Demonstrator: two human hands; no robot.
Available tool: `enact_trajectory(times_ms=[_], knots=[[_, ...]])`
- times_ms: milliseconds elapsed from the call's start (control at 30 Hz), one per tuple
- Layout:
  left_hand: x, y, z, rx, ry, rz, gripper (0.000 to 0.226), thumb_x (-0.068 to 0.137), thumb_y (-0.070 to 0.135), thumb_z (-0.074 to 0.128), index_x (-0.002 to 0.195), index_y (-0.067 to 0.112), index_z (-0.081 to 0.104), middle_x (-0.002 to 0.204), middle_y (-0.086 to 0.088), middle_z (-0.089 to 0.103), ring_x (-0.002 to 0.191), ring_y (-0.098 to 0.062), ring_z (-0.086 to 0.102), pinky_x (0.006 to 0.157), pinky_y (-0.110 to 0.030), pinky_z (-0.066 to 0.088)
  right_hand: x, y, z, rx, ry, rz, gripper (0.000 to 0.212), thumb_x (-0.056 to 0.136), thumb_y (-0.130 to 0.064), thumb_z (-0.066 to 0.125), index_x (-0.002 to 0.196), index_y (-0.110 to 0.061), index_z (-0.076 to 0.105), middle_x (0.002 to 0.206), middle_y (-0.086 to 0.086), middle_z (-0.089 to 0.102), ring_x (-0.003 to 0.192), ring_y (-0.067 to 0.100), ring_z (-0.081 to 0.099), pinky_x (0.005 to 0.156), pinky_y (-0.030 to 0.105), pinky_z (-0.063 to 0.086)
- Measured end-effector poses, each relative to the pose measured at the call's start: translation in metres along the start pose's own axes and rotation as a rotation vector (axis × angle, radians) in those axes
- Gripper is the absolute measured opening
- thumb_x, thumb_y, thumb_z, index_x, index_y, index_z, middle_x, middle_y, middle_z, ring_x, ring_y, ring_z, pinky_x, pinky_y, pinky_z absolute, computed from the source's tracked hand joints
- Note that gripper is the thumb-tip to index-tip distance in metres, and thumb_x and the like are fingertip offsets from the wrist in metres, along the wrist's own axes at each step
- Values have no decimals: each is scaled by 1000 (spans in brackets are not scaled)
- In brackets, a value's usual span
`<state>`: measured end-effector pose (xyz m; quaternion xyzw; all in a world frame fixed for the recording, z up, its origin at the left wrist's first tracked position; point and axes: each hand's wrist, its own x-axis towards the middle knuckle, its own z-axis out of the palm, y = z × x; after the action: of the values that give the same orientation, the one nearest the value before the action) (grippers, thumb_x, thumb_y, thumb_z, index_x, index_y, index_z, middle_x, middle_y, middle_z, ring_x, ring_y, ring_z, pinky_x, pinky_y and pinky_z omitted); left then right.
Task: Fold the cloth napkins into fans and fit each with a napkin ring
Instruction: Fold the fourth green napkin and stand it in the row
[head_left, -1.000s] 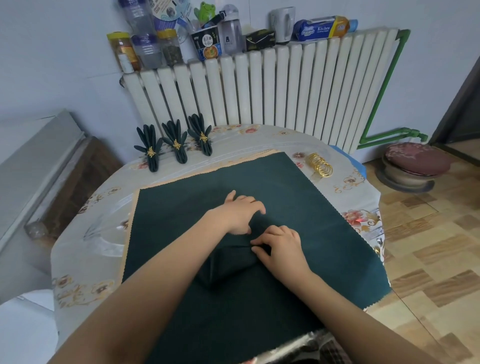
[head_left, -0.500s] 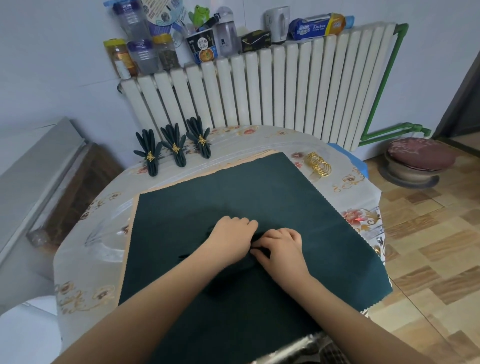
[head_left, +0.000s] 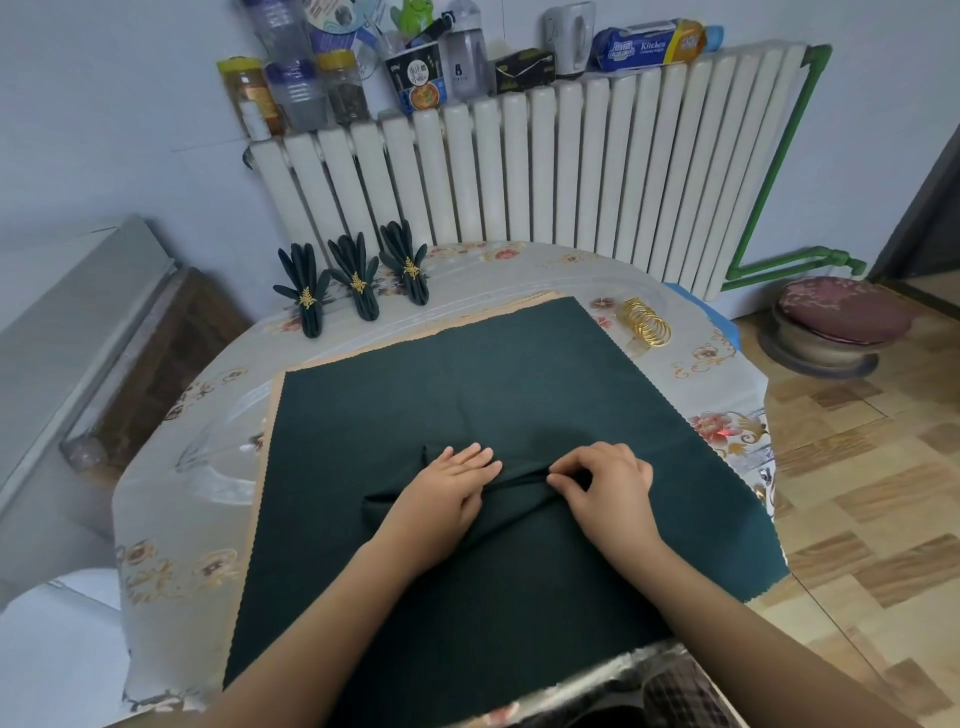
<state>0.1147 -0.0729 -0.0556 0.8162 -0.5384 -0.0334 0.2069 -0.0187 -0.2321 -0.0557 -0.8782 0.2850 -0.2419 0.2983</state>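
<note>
**Pleating a dark green napkin**

A dark green cloth napkin, partly folded, lies on a large dark green square cloth spread over the round floral-covered table. The left hand presses flat on it, fingers straight. The right hand pinches a raised fold with curled fingers. Three finished green fan napkins stand near the table's far edge; gold wire napkin rings lie far right.
</note>
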Motion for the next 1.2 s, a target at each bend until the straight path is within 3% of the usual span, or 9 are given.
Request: enact_trajectory(times_ms=[167, 300, 467, 567, 700, 867, 967, 1033, 1200], knots=[[-3, -6, 6, 34, 123, 82, 35, 77, -4, 52, 106, 4, 71, 116, -10, 67, 112, -29, 61, 98, -54, 37, 4, 0, -4, -84, -50, -111, 28, 81, -20, 72, 107, -27, 66, 82, -9, 53, 89, 14, 46, 84, 24, 19], [-6, -7, 10, 22, 172, 80, 33, 78, -3, 52, 104, 4, 71, 117, -9, 67, 115, -26, 60, 101, -53, 35, 8, 10, -2, -137, -19, -338, 25, 66, -9, 83, 87, -21, 77, 82, -1, 57, 78, 26, 54, 71, 38, 44], [-10, -3, 6, -36, 99, 22, 45, 88, 22, 38, 123, 9, 63, 135, -3, 54, 133, -14, 41, 115, -30, 17, 14, 21, -3, -222, -106, -604, 28, 68, -5, 80, 94, -13, 76, 73, -1, 59, 74, 16, 43, 60, 30, 51], [-14, -6, 1, -78, 34, 26, 60, 88, 45, 25, 134, 19, 52, 144, 5, 42, 138, -1, 24, 114, -14, 3, 15, 23, -6, -241, -95, -675, 23, 74, -8, 71, 96, -13, 75, 70, -2, 59, 64, 20, 51, 60, 27, 49], [-12, -7, -2, -62, -20, 43, 60, 87, 55, 24, 136, 29, 49, 148, 6, 37, 139, -1, 18, 114, -16, 2, 13, 22, -13, -157, -105, -590, 21, 78, -16, 64, 97, -17, 75, 74, -3, 62, 66, 18, 54, 70, 15, 38], [-11, -6, -1, -5, -39, 37, 67, 86, 56, 17, 136, 27, 50, 149, 3, 36, 139, -2, 16, 113, -16, -2, 12, 21, -17, -34, -195, -369, 10, 78, -16, 75, 88, -16, 74, 80, -8, 60, 80, 19, 56, 73, 17, 42], [-10, -3, -2, 109, -13, 43, 55, 89, 46, 26, 126, 23, 61, 139, -6, 51, 134, -19, 41, 115, -39, 19, 16, 20, -20, 40, -233, -197, 7, 79, -21, 75, 83, -18, 72, 82, -16, 54, 85, 8, 51, 71, 6, 34], [-9, -3, -1, 262, 22, 73, 46, 90, 40, 34, 115, 23, 68, 124, -7, 63, 120, -23, 57, 103, -52, 34, 17, 20, -20, 54, -255, -166, 7, 79, -21, 74, 84, -19, 70, 83, -12, 55, 83, 5, 50, 70, 3, 34], [-10, -3, 1, 276, 55, 70, 42, 90, 38, 37, 112, 23, 70, 120, -6, 66, 115, -23, 60, 101, -51, 32, 14, 21, -18, 71, -251, -181, 9, 80, -15, 73, 88, -15, 68, 87, -5, 56, 85, 6, 50, 74, 0, 34]])
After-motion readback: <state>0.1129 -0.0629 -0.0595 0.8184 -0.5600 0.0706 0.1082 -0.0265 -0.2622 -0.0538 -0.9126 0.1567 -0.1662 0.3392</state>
